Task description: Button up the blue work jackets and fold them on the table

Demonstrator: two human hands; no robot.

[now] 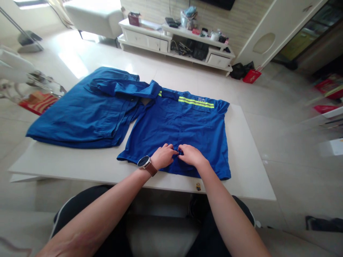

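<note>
A blue work shirt (160, 125) with a yellow-and-silver reflective stripe (197, 102) across its chest lies front up on the white table (249, 157). Along its middle runs the button placket, and both my hands meet there near the lower hem. My left hand (164, 157), with a watch (144, 162) on the wrist, has its fingers pinched at the placket. Close beside it, my right hand (190, 155) is curled with its fingertips on the same cloth edge. The fingers hide whatever button may be between them.
A second blue garment (80, 110) lies folded at the table's left, touching the shirt's sleeve. A small yellow figure (198, 186) is at the near table edge. Beyond stand a white TV cabinet (144, 38) and a pale sofa seat (93, 14).
</note>
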